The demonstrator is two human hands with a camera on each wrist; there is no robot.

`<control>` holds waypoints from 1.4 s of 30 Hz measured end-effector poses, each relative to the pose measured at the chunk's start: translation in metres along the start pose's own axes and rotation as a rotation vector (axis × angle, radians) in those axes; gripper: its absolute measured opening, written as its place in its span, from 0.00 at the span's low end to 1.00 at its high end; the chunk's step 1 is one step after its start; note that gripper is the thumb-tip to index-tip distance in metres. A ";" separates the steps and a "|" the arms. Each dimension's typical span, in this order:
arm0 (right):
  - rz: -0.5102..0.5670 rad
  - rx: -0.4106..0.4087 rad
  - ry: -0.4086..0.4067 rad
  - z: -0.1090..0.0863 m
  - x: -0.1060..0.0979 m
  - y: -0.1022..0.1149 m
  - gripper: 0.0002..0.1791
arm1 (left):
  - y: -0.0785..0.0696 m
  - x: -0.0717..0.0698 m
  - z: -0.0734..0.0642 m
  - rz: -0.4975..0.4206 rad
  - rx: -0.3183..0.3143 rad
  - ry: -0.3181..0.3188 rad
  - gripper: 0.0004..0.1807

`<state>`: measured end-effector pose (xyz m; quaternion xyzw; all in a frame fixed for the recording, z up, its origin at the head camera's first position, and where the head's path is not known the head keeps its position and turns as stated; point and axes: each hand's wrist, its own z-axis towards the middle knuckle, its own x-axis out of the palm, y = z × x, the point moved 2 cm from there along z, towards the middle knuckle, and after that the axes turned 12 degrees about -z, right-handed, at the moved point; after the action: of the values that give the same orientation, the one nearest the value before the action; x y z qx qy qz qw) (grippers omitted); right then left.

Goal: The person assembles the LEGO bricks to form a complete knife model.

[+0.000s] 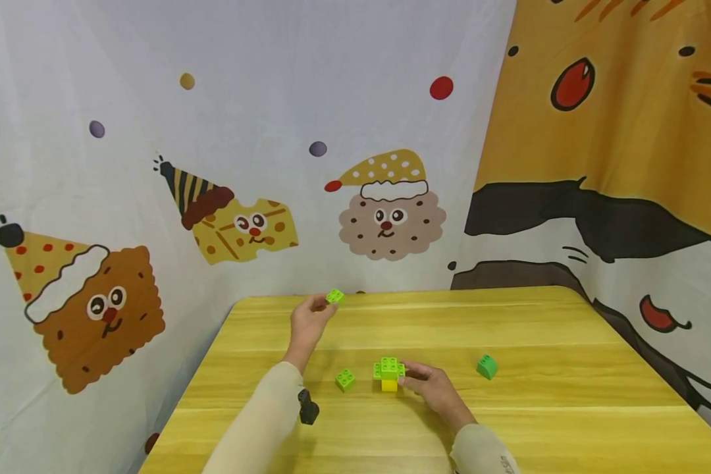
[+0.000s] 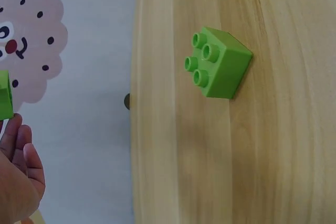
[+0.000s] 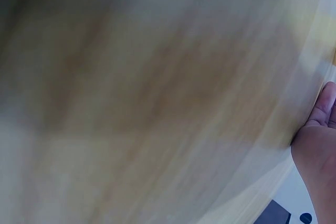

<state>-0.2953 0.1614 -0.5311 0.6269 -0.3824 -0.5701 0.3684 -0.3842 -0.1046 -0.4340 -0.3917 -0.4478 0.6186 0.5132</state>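
Head | wooden table (image 1: pixel 421 324) | curtain (image 1: pixel 261 85) (cartoon snacks (image 1: pixel 399 234)) | left fingers (image 1: pixel 318 301) pinch brick (image 1: pixel 335 297) | right fingers (image 1: pixel 417 368) hold stack (image 1: pixel 389 369)

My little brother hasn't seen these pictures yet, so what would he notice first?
Probably the smiling biscuit in a party hat, on the wall cloth at the far left. Then the bright green brick held in the left grip near the table's far edge, and the green-and-yellow stack by the right grip.
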 end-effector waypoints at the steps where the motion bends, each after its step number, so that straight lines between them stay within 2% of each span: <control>1: 0.000 -0.001 -0.001 0.000 0.000 0.000 0.28 | -0.001 0.001 0.000 0.001 0.003 0.006 0.17; 7: -0.009 -0.031 -0.007 0.002 -0.001 0.000 0.28 | -0.012 0.008 0.000 0.007 0.021 0.065 0.16; 12: 0.000 -0.033 -0.014 0.002 0.001 -0.001 0.27 | -0.018 0.015 -0.003 0.007 0.002 0.135 0.18; 18: 0.000 -0.030 -0.015 0.001 0.002 -0.001 0.27 | -0.020 0.023 -0.010 0.036 0.005 0.234 0.17; 26: 0.005 -0.020 0.002 -0.001 0.001 0.000 0.28 | -0.018 0.031 -0.017 0.049 -0.027 0.360 0.20; 42: -0.004 -0.034 -0.001 0.000 0.001 0.000 0.28 | -0.014 0.045 -0.026 0.077 -0.034 0.454 0.19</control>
<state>-0.2950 0.1609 -0.5316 0.6212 -0.3715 -0.5774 0.3777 -0.3627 -0.0556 -0.4291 -0.5462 -0.3160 0.5261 0.5701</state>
